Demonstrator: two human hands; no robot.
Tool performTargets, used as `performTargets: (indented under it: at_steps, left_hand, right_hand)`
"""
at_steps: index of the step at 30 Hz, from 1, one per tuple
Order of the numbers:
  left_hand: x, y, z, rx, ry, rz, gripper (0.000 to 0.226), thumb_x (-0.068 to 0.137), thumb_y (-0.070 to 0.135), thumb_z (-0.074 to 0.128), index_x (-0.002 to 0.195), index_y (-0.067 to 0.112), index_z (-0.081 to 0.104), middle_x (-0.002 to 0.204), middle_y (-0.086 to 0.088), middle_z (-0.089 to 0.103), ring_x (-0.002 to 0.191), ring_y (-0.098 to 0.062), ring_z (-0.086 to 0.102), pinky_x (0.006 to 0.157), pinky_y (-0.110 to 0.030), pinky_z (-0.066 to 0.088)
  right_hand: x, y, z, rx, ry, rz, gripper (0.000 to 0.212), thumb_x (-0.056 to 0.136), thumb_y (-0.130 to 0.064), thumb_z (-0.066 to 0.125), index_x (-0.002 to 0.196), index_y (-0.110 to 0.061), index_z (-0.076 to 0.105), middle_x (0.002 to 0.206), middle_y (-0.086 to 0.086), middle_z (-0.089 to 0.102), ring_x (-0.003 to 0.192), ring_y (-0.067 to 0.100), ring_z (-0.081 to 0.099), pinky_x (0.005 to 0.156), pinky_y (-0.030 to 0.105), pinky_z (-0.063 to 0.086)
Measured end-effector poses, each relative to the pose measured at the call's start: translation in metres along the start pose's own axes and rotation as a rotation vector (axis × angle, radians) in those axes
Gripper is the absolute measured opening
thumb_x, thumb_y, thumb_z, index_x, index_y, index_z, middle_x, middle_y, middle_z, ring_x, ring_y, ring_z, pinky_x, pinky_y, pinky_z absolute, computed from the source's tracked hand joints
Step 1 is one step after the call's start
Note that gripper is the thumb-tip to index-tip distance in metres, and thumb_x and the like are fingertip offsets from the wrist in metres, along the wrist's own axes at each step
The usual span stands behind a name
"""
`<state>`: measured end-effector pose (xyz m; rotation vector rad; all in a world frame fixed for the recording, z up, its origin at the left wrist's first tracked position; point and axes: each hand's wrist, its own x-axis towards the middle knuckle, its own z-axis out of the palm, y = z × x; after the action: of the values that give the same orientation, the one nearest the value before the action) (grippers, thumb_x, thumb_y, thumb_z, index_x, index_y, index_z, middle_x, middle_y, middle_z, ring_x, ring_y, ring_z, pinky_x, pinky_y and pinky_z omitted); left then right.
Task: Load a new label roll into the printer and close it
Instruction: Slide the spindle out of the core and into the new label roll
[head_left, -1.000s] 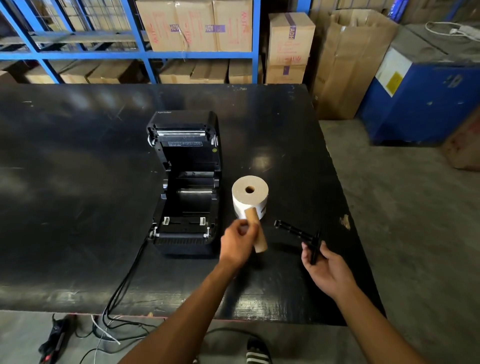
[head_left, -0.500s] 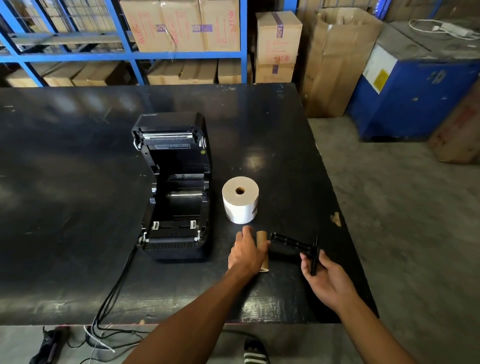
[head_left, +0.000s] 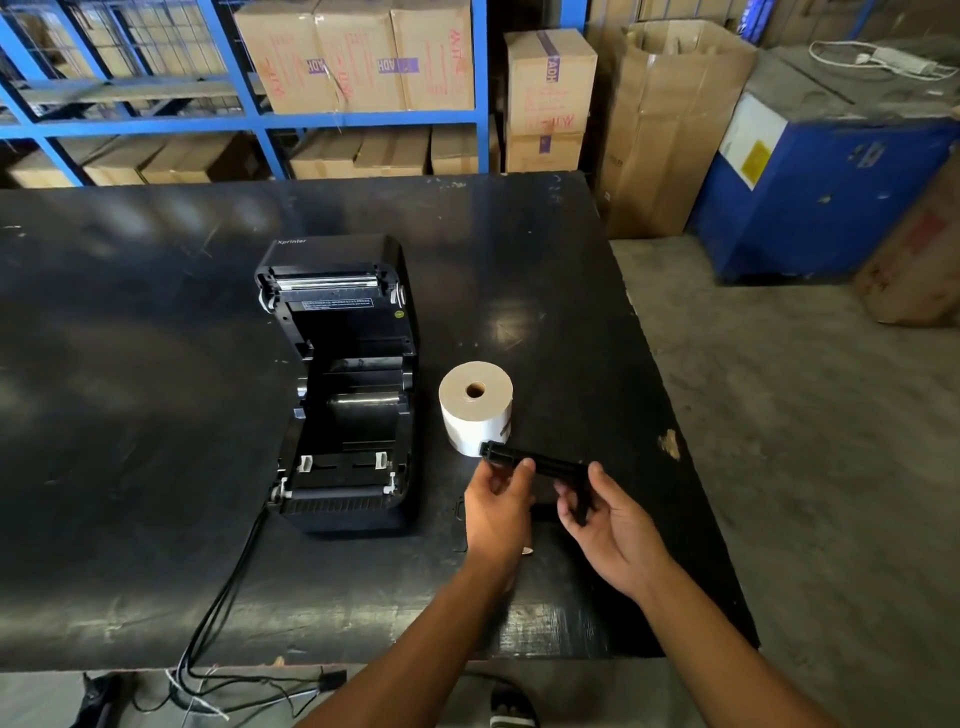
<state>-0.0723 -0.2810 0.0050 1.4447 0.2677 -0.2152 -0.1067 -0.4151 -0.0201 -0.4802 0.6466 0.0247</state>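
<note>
The black label printer (head_left: 345, 395) stands on the dark table with its lid swung up and its roll bay bare. Right of it a full white label roll (head_left: 475, 410) stands on end. Just in front of the roll, both hands hold a black spindle (head_left: 545, 464) above the table. My left hand (head_left: 496, 506) pinches its left end and my right hand (head_left: 610, 525) grips the flanged right end. A sliver of the empty cardboard core (head_left: 527, 551) shows on the table under my left hand; most of it is hidden.
Black and white cables (head_left: 223, 613) run from the printer's front over the table's near edge to the floor. The table's right edge (head_left: 691, 467) lies just past my right hand. Cardboard boxes on blue racking (head_left: 363, 62) and a blue cabinet (head_left: 831, 182) stand behind.
My left hand has laid the empty cardboard core on the table and moved right to take the spindle's free end. My right hand has lifted the spindle toward the roll.
</note>
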Motion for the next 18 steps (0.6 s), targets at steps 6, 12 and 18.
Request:
performTargets:
  at_steps: [6,12,18]
  left_hand:
    - [0.019,0.012,0.006,0.572,-0.112,0.086,0.018,0.096,0.018,0.061,0.11,0.008,0.064,0.088,-0.004,0.072,0.089,-0.026,0.07,0.072,-0.026,0.048]
    - [0.019,-0.015,0.038,0.94,-0.426,0.022,0.05,0.094,0.012,0.057,0.143,0.01,0.046,0.129,-0.017,0.065,0.122,-0.035,0.059,0.103,-0.043,0.05]
    - [0.02,-0.033,0.052,1.172,-0.425,0.021,0.038,0.097,0.013,0.054,0.134,0.005,0.05,0.133,-0.021,0.058,0.122,-0.037,0.058,0.102,-0.041,0.047]
  right_hand:
    - [0.006,-0.019,-0.015,-0.637,0.367,-0.24,0.03,0.088,-0.027,0.068,0.116,-0.018,0.064,0.107,0.001,0.068,0.095,0.013,0.063,0.076,0.027,0.047]
    - [0.008,-0.013,-0.038,-1.379,0.502,-0.47,0.031,0.084,-0.028,0.072,0.112,-0.025,0.058,0.102,0.007,0.053,0.086,0.02,0.057,0.074,0.031,0.046]
    - [0.011,-0.009,-0.057,-1.651,0.484,-0.488,0.025,0.084,-0.032,0.072,0.106,-0.024,0.062,0.106,0.003,0.046,0.103,0.024,0.052,0.087,0.032,0.047]
